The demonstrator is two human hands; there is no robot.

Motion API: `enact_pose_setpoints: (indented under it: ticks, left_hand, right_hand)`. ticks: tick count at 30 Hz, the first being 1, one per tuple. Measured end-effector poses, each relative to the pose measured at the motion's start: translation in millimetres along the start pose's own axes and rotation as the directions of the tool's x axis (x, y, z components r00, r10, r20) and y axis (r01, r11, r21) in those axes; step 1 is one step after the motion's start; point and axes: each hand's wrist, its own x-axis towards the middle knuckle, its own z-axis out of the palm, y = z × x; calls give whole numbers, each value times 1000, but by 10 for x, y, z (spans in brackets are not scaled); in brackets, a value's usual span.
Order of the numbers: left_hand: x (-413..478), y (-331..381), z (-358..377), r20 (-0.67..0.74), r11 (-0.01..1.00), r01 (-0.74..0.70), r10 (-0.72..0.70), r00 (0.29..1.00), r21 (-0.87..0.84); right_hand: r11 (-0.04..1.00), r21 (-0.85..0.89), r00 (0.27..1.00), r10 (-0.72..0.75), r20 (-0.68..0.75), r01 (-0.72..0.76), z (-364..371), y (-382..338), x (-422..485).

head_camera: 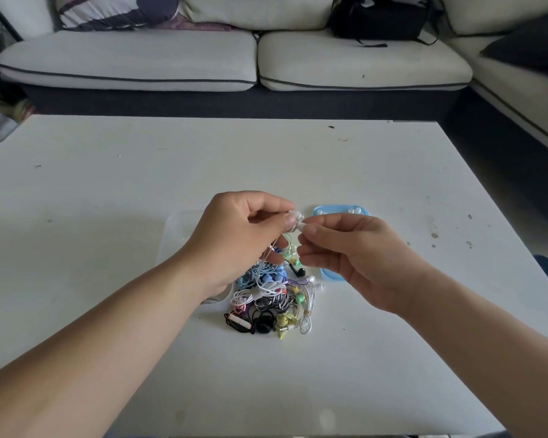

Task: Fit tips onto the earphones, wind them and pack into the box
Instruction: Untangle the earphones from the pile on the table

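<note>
White earphone (296, 216) held at frame centre.
Left hand (234, 235) and right hand (345, 248) pinch it above a tangled earphone pile (272, 305), beside a blue lid (339, 211).

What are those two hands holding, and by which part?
The left hand pinches a white earphone by its bud; the right hand pinches the bud's front end.

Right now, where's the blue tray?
Head view: the blue tray sits on the white table, right of centre, mostly hidden behind the right hand, just right of the tangled earphone pile.
</note>
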Motion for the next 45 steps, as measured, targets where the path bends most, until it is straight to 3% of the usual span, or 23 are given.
enact_pose_setpoints:
  ticks: [9, 16, 21, 30, 34, 38, 41, 45]
  left_hand:
    - [-53, 1, 145, 56, 999, 1, -3, 998, 40]
    - [-28, -18, 320, -17, 998, 60, -60, 998, -16]
    - [-28, -75, 429, -22, 996, 84, -84, 996, 23]
    - [-37, -120, 416, -14, 993, 106, -105, 994, 59]
    - [-14, -121, 360, -19, 992, 106, -105, 994, 62]
    - [-17, -108, 339, -15, 993, 102, -101, 995, 54]
    - [-43, -118, 361, -5, 993, 103, -103, 995, 56]
    - [-55, -130, 409, 9, 992, 104, -105, 994, 68]
  right_hand:
    - [976, -212, 997, -63, -38, 53, 5, 21, -55]
    - [912, -410, 909, -195, -369, 29, -368, -30, -53]
    - [673, -735, 905, -257, -340, -85, -637, 126, 60]
    - [340, -934, 940, -268, -211, -113, -625, 361, 443]
    - [279, -949, 934, -275, -226, -148, -592, 423, 515]
    - [309, -930, 888, -345, -305, -200, -639, 299, 532]
    - [222, -937, 910, -261, -323, -269, -687, 248, 503]
    - [154, -963, 937, -239, -255, -223, -686, 322, 509]
